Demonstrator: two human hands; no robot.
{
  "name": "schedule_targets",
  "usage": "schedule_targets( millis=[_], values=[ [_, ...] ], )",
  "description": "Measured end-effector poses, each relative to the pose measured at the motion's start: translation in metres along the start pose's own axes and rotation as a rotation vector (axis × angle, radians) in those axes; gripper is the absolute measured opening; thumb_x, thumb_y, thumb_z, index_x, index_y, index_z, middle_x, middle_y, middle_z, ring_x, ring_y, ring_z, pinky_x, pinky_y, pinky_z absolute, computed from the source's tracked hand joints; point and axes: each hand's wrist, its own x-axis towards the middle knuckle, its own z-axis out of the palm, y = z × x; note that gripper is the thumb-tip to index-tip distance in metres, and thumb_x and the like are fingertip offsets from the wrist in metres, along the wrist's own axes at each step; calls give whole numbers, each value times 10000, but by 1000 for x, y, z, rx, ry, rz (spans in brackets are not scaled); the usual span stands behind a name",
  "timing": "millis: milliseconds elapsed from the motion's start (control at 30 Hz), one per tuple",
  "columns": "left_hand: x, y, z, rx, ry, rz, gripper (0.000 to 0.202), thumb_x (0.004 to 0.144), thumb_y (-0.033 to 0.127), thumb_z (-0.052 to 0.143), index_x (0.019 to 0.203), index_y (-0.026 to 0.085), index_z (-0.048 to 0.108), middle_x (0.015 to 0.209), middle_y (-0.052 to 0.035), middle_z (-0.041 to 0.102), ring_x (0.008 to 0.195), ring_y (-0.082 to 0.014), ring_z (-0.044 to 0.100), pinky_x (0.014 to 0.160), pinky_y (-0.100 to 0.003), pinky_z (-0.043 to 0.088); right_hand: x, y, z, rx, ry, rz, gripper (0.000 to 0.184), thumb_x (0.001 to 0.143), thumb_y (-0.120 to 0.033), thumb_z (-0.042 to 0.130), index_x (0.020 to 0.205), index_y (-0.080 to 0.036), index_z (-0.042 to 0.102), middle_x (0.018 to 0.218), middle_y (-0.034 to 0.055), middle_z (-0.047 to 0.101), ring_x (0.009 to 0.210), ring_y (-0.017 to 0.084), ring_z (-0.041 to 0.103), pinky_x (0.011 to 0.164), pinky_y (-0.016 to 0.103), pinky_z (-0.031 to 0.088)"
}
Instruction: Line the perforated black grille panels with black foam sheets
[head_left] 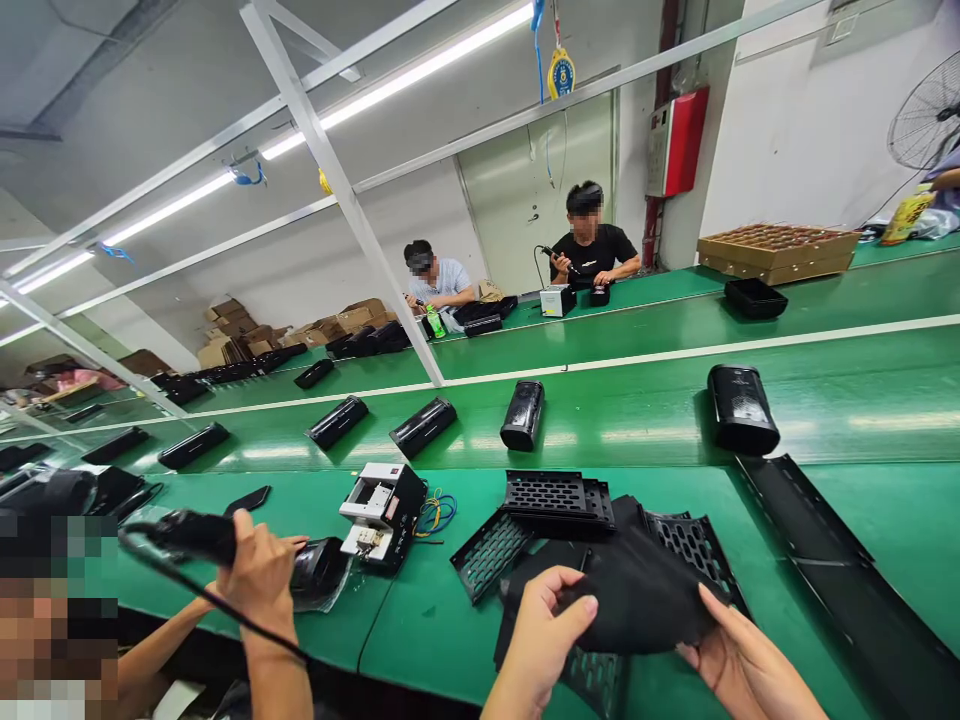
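A thin black cloth sheet (pixel 645 590) is stretched between my two hands, low in the head view. My left hand (pixel 544 625) pinches its left end between thumb and fingers. Its right end is gripped by my right hand (pixel 739 650), thumb on top. Under and behind the cloth lie several black slotted grille panels (pixel 555 492), partly covered by it. One slotted panel (pixel 491 550) juts out to the left, and another (pixel 694 545) shows behind the cloth on the right.
Long black trays (pixel 847 580) lie to my right. Black speaker-like housings (pixel 523 415) sit along the green conveyor (pixel 615 400) ahead. A white-and-black machine (pixel 382 520) stands to the left, beside a co-worker's hand (pixel 262 570) holding a corded tool (pixel 187 535). Two people work across the line.
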Motion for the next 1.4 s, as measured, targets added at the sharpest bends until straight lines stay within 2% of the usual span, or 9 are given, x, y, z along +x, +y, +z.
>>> schedule_targets(
  millis=[267, 500, 667, 867, 1033, 1167, 1233, 1300, 1400],
  values=[
    [-6, 11, -1, -136, 71, -59, 400, 483, 382, 709, 761, 157, 529, 603, 53, 455, 495, -35, 361, 457, -155, 281, -20, -13, 30, 202, -104, 117, 249, 731, -383, 511, 927, -284, 628, 1041, 32, 613, 926, 220, 563, 745, 357, 482],
    [-10, 19, -2, -117, 62, -40, 350, 535, 393, 678, 753, 169, 521, 581, 64, 430, 488, -33, 342, 467, -156, 262, -28, -18, 32, 187, -219, 173, 232, 724, -350, 521, 912, -286, 641, 1053, 42, 604, 943, 219, 554, 863, 386, 402],
    [-16, 26, -1, -6, 30, 15, 306, 540, 366, 680, 728, 154, 565, 577, 52, 444, 497, -40, 319, 500, -167, 275, -29, -15, 32, 127, -106, 134, 252, 616, -377, 626, 843, -275, 666, 1024, 40, 618, 971, 243, 536, 819, 362, 440],
    [-19, 32, -2, 81, 5, 81, 263, 568, 350, 658, 718, 145, 594, 650, 21, 500, 589, -64, 387, 567, -166, 312, -26, -12, 27, 36, -14, 65, 270, 620, -408, 611, 830, -248, 667, 971, 55, 644, 971, 269, 533, 786, 387, 463],
    [-1, 4, -17, 251, -18, -12, 251, 699, 368, 478, 828, 157, 526, 666, 11, 503, 514, -81, 463, 545, -220, 365, -14, -14, 5, -48, 48, 39, 223, 622, -371, 627, 798, -238, 663, 829, 32, 684, 846, 238, 595, 776, 359, 476],
    [11, -44, -34, 955, 103, -43, 198, 667, 237, 486, 839, 159, 548, 822, -66, 569, 756, -198, 542, 714, -331, 389, -4, -23, -12, -103, 174, -40, 302, 643, -396, 596, 878, -210, 630, 860, 43, 676, 853, 243, 588, 741, 367, 490],
    [11, -66, -38, 1155, 166, -98, 246, 623, 185, 546, 866, 152, 567, 918, -107, 570, 906, -253, 512, 791, -373, 365, 1, -28, -17, -153, 237, -111, 352, 659, -428, 568, 919, -194, 609, 833, 54, 677, 829, 244, 591, 699, 364, 497],
    [10, -79, -39, 1156, 224, -130, 276, 643, 200, 570, 913, 147, 557, 986, -116, 555, 961, -244, 495, 816, -381, 364, 7, -31, -18, -268, 300, -200, 386, 666, -483, 535, 898, -184, 610, 745, 56, 679, 750, 244, 601, 631, 350, 501],
    [9, -81, -33, 1083, 261, -93, 242, 739, 291, 515, 961, 196, 526, 1033, -60, 540, 956, -189, 498, 795, -364, 401, 14, -27, -15, -510, 422, -288, 404, 651, -553, 507, 717, -172, 624, 528, 35, 628, 555, 220, 577, 517, 317, 474]
  ],
)
